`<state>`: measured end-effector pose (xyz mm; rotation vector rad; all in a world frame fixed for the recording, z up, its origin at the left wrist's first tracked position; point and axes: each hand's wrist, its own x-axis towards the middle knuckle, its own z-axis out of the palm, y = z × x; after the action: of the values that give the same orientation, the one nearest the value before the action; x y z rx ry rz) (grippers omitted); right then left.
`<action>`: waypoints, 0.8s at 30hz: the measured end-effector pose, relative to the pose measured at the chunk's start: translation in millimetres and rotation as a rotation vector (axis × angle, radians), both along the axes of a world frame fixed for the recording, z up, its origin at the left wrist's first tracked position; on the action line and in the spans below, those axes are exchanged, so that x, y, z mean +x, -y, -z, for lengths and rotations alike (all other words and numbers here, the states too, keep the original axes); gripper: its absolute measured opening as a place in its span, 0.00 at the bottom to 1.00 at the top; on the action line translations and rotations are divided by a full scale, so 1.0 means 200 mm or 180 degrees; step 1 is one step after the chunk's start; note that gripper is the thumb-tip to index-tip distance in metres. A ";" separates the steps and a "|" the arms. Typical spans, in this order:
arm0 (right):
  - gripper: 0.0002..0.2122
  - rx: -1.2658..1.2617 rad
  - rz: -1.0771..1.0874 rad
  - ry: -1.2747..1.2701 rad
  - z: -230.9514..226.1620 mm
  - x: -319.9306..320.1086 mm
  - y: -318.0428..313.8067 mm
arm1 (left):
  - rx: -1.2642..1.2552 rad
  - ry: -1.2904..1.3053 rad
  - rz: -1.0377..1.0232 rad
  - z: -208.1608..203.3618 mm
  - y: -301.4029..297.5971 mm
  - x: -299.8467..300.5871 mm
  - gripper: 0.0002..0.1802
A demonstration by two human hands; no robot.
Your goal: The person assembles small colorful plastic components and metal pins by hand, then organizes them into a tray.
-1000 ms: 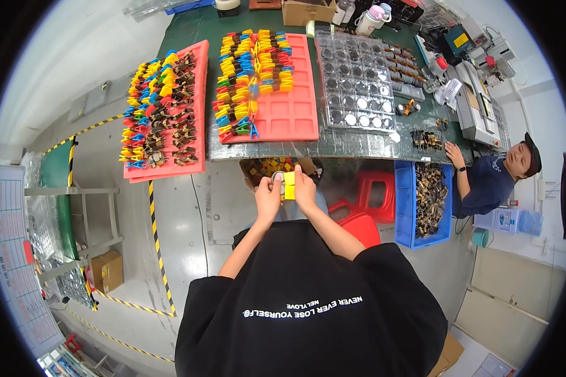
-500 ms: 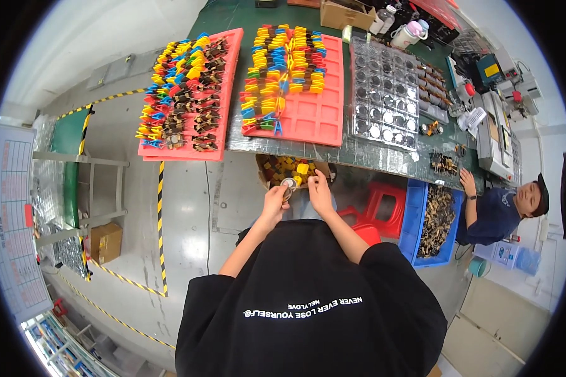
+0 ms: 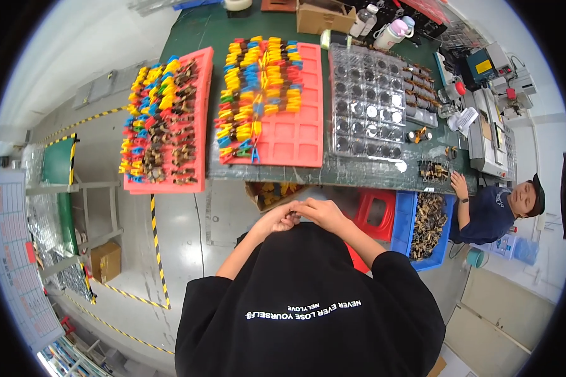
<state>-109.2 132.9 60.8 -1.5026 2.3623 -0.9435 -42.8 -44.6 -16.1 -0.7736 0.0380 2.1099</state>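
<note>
The fingers (image 3: 294, 212) of the left hand (image 3: 274, 221) and right hand (image 3: 322, 212) meet close before the chest; I cannot tell whether they are clamped on anything, as any small piece there would be hidden between them. Meeting so probably lets one hand steady while the other works. Just beyond, partly under the tabletop (image 3: 198, 30), yellow pieces (image 3: 277, 188) lie in a cardboard box (image 3: 253, 197), likely for easy reach. Above, coloured clips (image 3: 235, 81) stand in rows on a red tray (image 3: 289, 135), whose compartments presumably space them; a clear tray (image 3: 333, 119) lies to its right.
</note>
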 end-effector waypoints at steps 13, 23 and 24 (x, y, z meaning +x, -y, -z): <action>0.06 0.0303 0.0075 0.1105 -0.26 -1.14 -0.20 | 0.0004 -0.0410 0.0187 -0.13 -0.32 -1.03 0.24; 0.10 0.0789 0.1270 0.1026 0.04 -2.68 -0.08 | -0.2448 0.0690 -0.1670 0.07 -0.26 -1.27 0.15; 0.10 0.0880 0.1255 0.0925 0.11 -2.77 -0.05 | -0.2462 0.0576 -0.1731 0.11 -0.25 -1.23 0.14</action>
<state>-663.0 142.0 39.6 -0.7593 2.4823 -0.7995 -289.6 5.2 -37.1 -1.5663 0.6393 2.5333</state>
